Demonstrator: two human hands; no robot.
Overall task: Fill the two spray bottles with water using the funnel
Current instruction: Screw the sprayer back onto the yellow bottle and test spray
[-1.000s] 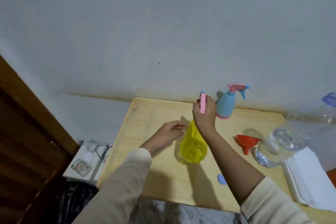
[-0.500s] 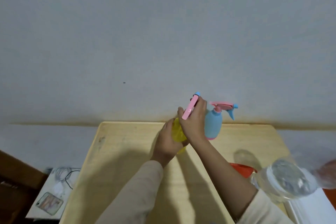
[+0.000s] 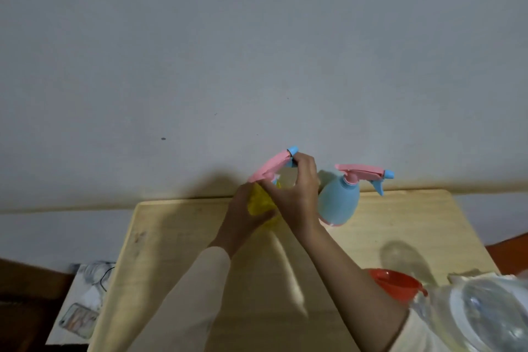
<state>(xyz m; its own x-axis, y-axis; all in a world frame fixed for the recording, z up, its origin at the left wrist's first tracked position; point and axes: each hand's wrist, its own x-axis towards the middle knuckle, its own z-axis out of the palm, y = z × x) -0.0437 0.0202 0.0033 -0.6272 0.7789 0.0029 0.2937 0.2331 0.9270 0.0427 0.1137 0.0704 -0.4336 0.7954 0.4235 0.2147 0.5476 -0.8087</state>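
Lately shifted, seen from the head view: yellow spray bottle [image 3: 258, 203], mid-desk a second ago, now at the far edge of the desk [image 3: 177, 266], just beside the blue spray bottle [image 3: 338, 203]. Left hand [image 3: 243, 218] wrapped round its body; right hand [image 3: 297, 194] gripping the tilted pink spray head [image 3: 271, 167] at the neck, seated or loose, cannot tell. Funnel [image 3: 394, 280] and water bottle [image 3: 485, 320] untouched at near right. Probably a twisting step; no pouring under way.

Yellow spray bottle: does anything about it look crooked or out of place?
Its pink spray head slants steeply, unlike the one on the blue bottle. The right hand grips it, the left hand holds the yellow bottle; likely being unscrewed. No spill shows.
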